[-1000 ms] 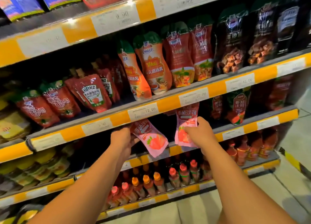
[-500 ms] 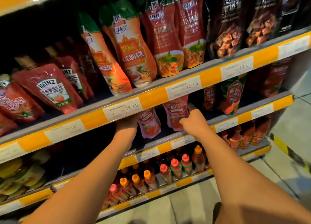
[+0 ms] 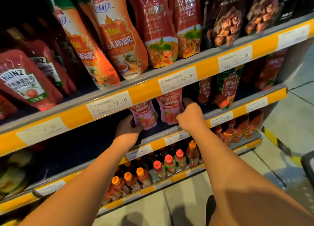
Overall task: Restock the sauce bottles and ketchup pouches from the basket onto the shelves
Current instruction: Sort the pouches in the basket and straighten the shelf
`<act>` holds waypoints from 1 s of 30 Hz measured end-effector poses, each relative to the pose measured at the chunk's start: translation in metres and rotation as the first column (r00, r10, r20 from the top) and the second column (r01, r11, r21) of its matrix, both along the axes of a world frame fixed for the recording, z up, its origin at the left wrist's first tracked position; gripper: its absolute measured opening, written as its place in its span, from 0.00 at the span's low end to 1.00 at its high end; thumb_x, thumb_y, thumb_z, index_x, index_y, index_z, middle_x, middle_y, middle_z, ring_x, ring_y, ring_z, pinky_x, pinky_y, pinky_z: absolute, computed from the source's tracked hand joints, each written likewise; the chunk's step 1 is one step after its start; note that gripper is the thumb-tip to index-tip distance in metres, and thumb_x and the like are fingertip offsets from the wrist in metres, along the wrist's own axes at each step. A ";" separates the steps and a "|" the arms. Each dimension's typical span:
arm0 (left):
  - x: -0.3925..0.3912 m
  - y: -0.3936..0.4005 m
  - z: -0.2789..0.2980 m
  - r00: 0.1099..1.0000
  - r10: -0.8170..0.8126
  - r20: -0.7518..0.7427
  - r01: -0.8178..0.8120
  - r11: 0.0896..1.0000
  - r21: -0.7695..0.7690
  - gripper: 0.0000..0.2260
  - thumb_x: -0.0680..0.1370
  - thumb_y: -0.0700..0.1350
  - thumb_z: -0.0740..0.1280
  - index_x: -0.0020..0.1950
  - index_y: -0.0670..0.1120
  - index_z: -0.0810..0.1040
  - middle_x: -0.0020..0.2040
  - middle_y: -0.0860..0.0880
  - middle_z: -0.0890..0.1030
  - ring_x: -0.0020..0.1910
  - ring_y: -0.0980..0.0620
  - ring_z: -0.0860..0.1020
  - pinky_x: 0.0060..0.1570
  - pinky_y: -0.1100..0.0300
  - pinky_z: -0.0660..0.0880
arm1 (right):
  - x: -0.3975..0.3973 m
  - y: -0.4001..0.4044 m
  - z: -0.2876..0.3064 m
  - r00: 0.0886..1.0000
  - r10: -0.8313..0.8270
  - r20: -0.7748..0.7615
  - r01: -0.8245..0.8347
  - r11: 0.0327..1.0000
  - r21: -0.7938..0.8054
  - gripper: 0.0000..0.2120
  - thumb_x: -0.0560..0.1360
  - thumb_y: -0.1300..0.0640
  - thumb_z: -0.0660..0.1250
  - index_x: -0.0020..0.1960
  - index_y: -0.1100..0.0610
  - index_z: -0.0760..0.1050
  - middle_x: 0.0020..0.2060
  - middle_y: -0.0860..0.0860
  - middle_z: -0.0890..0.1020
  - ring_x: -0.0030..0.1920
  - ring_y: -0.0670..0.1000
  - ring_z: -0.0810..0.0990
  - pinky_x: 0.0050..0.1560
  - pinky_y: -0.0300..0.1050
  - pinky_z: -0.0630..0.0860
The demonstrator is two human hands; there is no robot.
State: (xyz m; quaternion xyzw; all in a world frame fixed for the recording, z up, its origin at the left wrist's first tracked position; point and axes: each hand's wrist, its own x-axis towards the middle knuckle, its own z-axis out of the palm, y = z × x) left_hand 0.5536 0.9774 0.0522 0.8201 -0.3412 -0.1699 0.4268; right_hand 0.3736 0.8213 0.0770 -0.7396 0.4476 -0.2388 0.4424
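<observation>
Now both pink pouches stand deeper on the shelf [image 3: 176,129], left hand [image 3: 126,129] and right hand [image 3: 190,116] still gripping them.

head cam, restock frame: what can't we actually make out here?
- Tops of both pink ketchup pouches: hidden behind the shelf edge strip, head view.
- Left hand grip: fingers in shadow behind the pouch.
- Right hand fingertips: hidden by its own knuckles.
- Basket: only a dark corner at the right edge, identity unsure.
- Small print on the price labels: too blurred.
</observation>
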 end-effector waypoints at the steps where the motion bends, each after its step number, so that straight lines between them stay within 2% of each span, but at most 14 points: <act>1: 0.002 -0.004 -0.002 1.000 -0.004 0.012 0.004 1.000 -0.001 0.16 0.77 0.40 0.74 0.65 0.49 0.81 0.62 0.49 0.84 0.60 0.48 0.81 0.64 0.46 0.76 | 0.001 -0.001 -0.002 1.000 -0.016 0.001 0.016 1.000 -0.002 0.20 0.72 0.68 0.71 0.62 0.56 0.77 0.48 0.56 0.83 0.47 0.60 0.82 0.47 0.53 0.83; 3: 0.004 -0.013 -0.006 0.999 -0.014 0.031 0.015 1.000 -0.017 0.16 0.78 0.41 0.73 0.65 0.48 0.81 0.62 0.50 0.84 0.61 0.49 0.81 0.64 0.49 0.76 | 0.004 0.000 -0.004 0.999 -0.044 0.002 0.044 0.999 -0.010 0.20 0.73 0.69 0.69 0.63 0.57 0.77 0.48 0.57 0.83 0.47 0.60 0.82 0.44 0.48 0.80; 4: 0.005 -0.017 -0.008 0.999 -0.015 0.038 0.016 0.999 -0.033 0.16 0.78 0.41 0.73 0.65 0.48 0.81 0.62 0.50 0.84 0.61 0.50 0.81 0.64 0.50 0.76 | 0.006 0.000 -0.004 0.998 -0.055 0.010 0.055 0.998 -0.011 0.21 0.73 0.69 0.68 0.64 0.57 0.77 0.50 0.57 0.83 0.48 0.60 0.82 0.45 0.49 0.81; 6: 0.007 -0.024 -0.013 0.999 -0.008 0.042 0.011 0.998 -0.064 0.15 0.78 0.41 0.73 0.65 0.48 0.81 0.61 0.50 0.84 0.60 0.51 0.81 0.64 0.49 0.76 | 0.014 -0.002 -0.006 0.998 -0.054 0.042 0.055 0.998 -0.018 0.20 0.74 0.68 0.67 0.64 0.56 0.78 0.54 0.56 0.83 0.52 0.59 0.81 0.52 0.52 0.82; 8: 0.010 -0.030 -0.016 0.999 -0.004 0.051 0.008 0.997 -0.074 0.15 0.79 0.42 0.72 0.65 0.48 0.81 0.61 0.51 0.84 0.59 0.52 0.81 0.64 0.50 0.76 | 0.022 -0.008 -0.008 0.997 -0.018 0.071 0.019 1.000 -0.014 0.14 0.77 0.64 0.69 0.62 0.56 0.80 0.55 0.56 0.84 0.55 0.58 0.82 0.59 0.55 0.81; 10: 0.014 -0.037 -0.017 0.997 -0.014 0.073 0.021 0.996 -0.088 0.14 0.79 0.44 0.72 0.65 0.49 0.81 0.61 0.53 0.84 0.59 0.53 0.81 0.64 0.50 0.76 | 0.030 -0.015 -0.009 0.997 0.001 0.071 0.001 1.000 -0.023 0.13 0.78 0.58 0.71 0.62 0.56 0.80 0.57 0.55 0.84 0.58 0.57 0.82 0.61 0.51 0.79; 12: 0.018 -0.043 -0.018 0.994 -0.039 0.098 0.049 0.993 -0.105 0.14 0.80 0.45 0.71 0.66 0.51 0.81 0.62 0.54 0.84 0.61 0.54 0.80 0.64 0.49 0.76 | 0.033 -0.022 -0.011 0.999 0.012 0.033 -0.009 0.997 -0.081 0.16 0.78 0.55 0.72 0.65 0.57 0.79 0.58 0.53 0.84 0.58 0.54 0.81 0.56 0.43 0.75; 15: 0.026 -0.053 -0.020 0.990 -0.057 0.129 0.072 0.991 -0.113 0.15 0.80 0.45 0.71 0.67 0.49 0.80 0.63 0.53 0.83 0.63 0.53 0.80 0.66 0.48 0.76 | 0.039 -0.035 -0.019 0.998 -0.018 -0.061 0.006 0.983 -0.184 0.15 0.79 0.55 0.70 0.65 0.56 0.77 0.59 0.55 0.83 0.59 0.58 0.81 0.50 0.41 0.69; 18: 0.032 -0.061 -0.025 0.985 -0.054 0.163 0.071 0.992 -0.103 0.16 0.80 0.46 0.71 0.68 0.49 0.80 0.64 0.52 0.82 0.64 0.52 0.79 0.66 0.47 0.76 | 0.045 -0.042 -0.024 0.992 -0.047 -0.116 0.020 0.975 -0.223 0.14 0.79 0.56 0.69 0.64 0.56 0.78 0.59 0.56 0.83 0.60 0.60 0.81 0.50 0.41 0.70; 21: 0.034 -0.069 -0.026 0.983 -0.043 0.179 0.060 0.994 -0.089 0.17 0.80 0.47 0.71 0.69 0.49 0.79 0.66 0.51 0.82 0.65 0.51 0.79 0.67 0.50 0.75 | 0.048 -0.045 -0.025 0.990 -0.089 -0.105 0.062 0.969 -0.239 0.15 0.78 0.57 0.69 0.65 0.55 0.79 0.60 0.56 0.83 0.62 0.59 0.81 0.51 0.41 0.71; 25: 0.039 -0.077 -0.027 0.979 -0.040 0.201 0.058 0.995 -0.086 0.17 0.80 0.48 0.71 0.69 0.49 0.79 0.65 0.52 0.82 0.64 0.52 0.79 0.66 0.51 0.75 | 0.051 -0.043 -0.022 0.985 -0.132 -0.107 0.103 0.966 -0.238 0.18 0.78 0.59 0.69 0.67 0.56 0.77 0.63 0.55 0.82 0.64 0.59 0.80 0.59 0.45 0.76; 30: 0.040 -0.078 -0.029 0.984 -0.029 0.176 0.047 0.994 -0.099 0.17 0.80 0.48 0.72 0.68 0.49 0.80 0.64 0.53 0.82 0.62 0.55 0.79 0.60 0.62 0.72 | 0.054 -0.039 -0.021 0.980 -0.179 -0.085 0.155 0.959 -0.238 0.19 0.78 0.59 0.68 0.69 0.55 0.76 0.64 0.55 0.81 0.65 0.59 0.79 0.61 0.47 0.77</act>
